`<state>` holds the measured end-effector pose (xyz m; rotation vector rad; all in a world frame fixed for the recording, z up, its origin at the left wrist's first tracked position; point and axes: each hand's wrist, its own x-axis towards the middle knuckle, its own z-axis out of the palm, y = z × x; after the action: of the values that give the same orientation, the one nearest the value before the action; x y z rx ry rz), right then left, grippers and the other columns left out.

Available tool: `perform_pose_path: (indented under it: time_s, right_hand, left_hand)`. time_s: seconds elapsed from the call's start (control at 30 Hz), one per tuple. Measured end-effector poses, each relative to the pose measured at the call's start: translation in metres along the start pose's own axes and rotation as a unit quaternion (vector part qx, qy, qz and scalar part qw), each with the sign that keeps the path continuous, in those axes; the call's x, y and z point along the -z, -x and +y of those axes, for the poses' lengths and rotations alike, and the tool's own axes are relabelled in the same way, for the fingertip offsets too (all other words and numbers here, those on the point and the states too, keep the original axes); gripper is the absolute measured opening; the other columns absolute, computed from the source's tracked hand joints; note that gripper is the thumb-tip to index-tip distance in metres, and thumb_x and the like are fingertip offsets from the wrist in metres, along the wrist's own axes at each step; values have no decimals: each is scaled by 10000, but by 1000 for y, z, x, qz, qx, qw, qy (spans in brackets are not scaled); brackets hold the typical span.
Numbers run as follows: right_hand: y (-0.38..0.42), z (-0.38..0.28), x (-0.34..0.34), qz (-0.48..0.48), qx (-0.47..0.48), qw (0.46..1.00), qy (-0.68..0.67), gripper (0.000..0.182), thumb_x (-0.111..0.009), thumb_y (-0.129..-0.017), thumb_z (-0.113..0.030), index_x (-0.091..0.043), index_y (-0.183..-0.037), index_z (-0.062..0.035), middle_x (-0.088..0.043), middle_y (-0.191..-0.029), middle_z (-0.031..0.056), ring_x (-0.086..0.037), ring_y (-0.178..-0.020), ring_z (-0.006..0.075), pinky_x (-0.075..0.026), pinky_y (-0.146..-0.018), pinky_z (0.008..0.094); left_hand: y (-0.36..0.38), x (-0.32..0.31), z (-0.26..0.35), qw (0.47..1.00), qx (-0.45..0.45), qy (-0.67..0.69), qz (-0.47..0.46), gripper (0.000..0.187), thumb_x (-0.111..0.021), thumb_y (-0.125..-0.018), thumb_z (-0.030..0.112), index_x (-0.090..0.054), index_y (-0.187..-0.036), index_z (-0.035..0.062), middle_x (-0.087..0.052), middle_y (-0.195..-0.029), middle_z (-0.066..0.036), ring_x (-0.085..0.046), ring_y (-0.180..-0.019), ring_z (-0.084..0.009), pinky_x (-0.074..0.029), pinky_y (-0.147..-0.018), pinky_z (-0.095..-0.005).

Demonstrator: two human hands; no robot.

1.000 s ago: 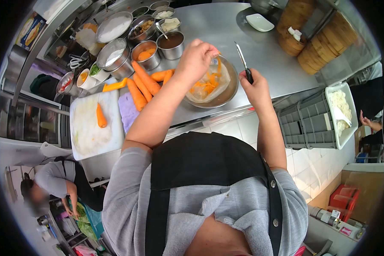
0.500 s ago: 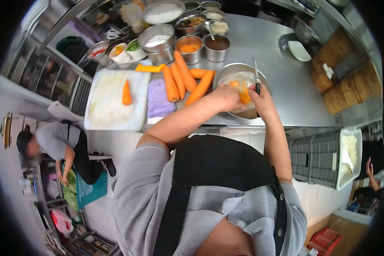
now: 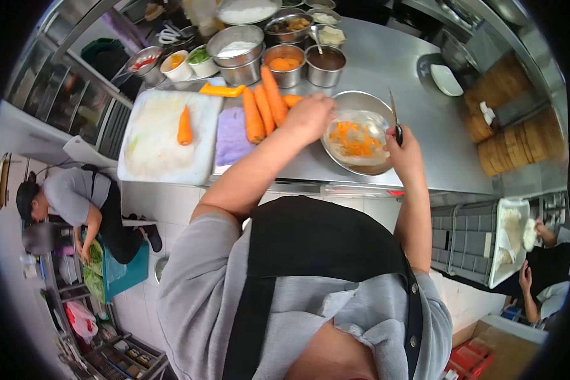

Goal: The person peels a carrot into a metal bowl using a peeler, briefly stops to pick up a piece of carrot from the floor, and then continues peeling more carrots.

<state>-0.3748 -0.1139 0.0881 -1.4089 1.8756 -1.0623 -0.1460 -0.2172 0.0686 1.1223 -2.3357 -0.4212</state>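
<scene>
My right hand is closed round the black handle of a knife, its blade pointing up and away at the right side of a steel bowl. In the bowl lies a clear plastic bag with orange carrot pieces in or on it. My left hand is palm down by the bowl's left rim, over the right end of a group of whole carrots. Its fingers bend downward, and whether they grip a carrot is hidden.
A white cutting board holds one short carrot. Beside it are a purple cloth and a yellow-handled tool. Steel containers line the back; bamboo steamers stand right. Co-workers are at left and right.
My left hand has left the carrot pieces in the bowl and moved left over the whole carrots. The knife stays in my right hand, shifted slightly right. The right co-worker's hands now show by the white tray.
</scene>
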Motion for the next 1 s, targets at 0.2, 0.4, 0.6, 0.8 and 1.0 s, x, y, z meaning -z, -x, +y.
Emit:
perform_pose_path:
  time_s: [0.2,0.4,0.6,0.8,1.0]
  right_hand:
    - [-9,5,-6,137,40,952,273,281,-600,-847,-205,-562,-1073,-41,-594,-1019,192,-598,-908,392,-490,-773,471]
    - [-6,9,-9,86,8,958,272,294,-599,-837,-187,-566,-1095,-51,-626,-1017,201,-609,-928,386,-498,-784,462]
    - [-5,4,-3,73,-22,962,264,311,-616,-816,-178,-564,-1099,-58,-647,-980,212,-616,-937,377,-495,-793,454]
    - [-4,6,-12,135,55,956,254,271,-609,-826,-186,-572,-1057,-47,-653,-932,215,-625,-870,386,-496,-756,464]
    - [4,1,-16,-38,21,995,93,242,-597,-829,-158,-570,-1025,-19,-647,-872,238,-629,-822,382,-490,-742,445]
  left_hand:
    - [-11,-25,17,990,30,-139,-16,360,-686,-794,312,-653,-1069,81,-538,-1070,-146,-495,-1055,-327,-420,-910,-424]
    - [-21,-39,13,977,31,-206,-32,257,-643,-828,286,-664,-950,61,-537,-1057,-142,-488,-1054,-324,-413,-905,-432]
    - [-24,-11,29,984,158,41,-75,297,-612,-848,221,-494,-1041,29,-591,-962,-156,-586,-931,-355,-463,-834,-429]
    - [-15,-20,12,986,60,155,-30,313,-615,-821,72,-434,-1073,31,-586,-957,-175,-590,-864,-353,-479,-806,-409]
    - [-2,-17,13,1000,-3,6,8,141,-596,-787,51,-604,-924,80,-572,-1098,-149,-507,-1058,-326,-421,-870,-402]
